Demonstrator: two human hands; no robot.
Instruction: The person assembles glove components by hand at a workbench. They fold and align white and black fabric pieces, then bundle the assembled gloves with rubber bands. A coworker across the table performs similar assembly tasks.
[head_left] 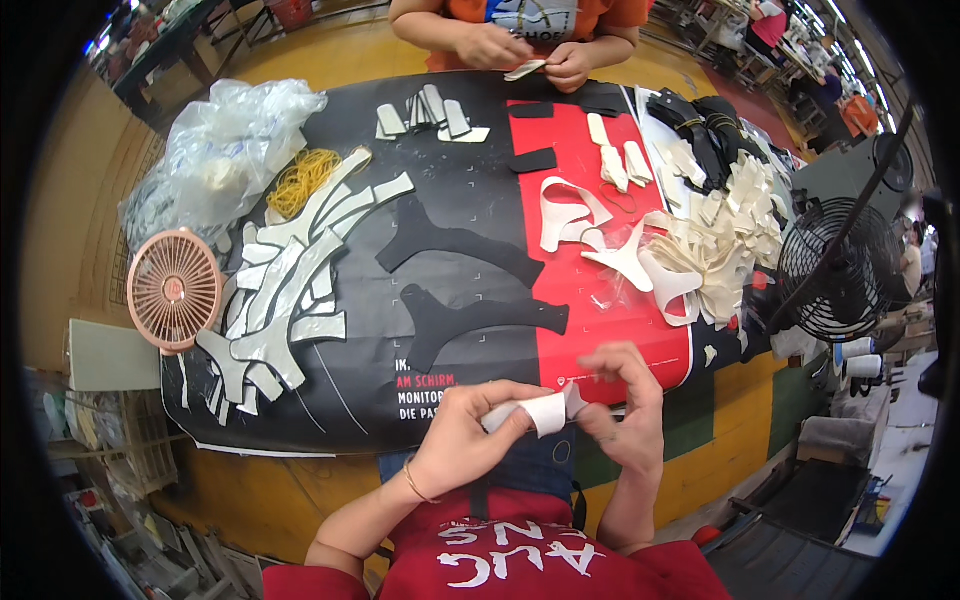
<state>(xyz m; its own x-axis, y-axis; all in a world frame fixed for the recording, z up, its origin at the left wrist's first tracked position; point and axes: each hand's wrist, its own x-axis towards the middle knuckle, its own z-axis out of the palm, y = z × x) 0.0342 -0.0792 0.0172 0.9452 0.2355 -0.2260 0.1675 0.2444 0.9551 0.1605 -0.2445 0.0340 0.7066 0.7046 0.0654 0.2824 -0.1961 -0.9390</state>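
My left hand (462, 432) and my right hand (622, 400) together pinch a small white cut piece (545, 410) just above the near edge of the black and red table cover (460, 200). The left fingers curl around the piece's left end. My right thumb and fingers grip its right end. Two black Y-shaped pieces (470, 320) lie flat on the cover just beyond my hands. Further right are white Y-shaped pieces (625, 255).
A silver-grey stack of cut pieces (285, 290) lies at the left beside a pink fan (174, 288), yellow rubber bands (303, 178) and a plastic bag (225, 140). A cream pile (725, 235) and black fan (835, 270) sit right. Another person's hands (530, 52) work opposite.
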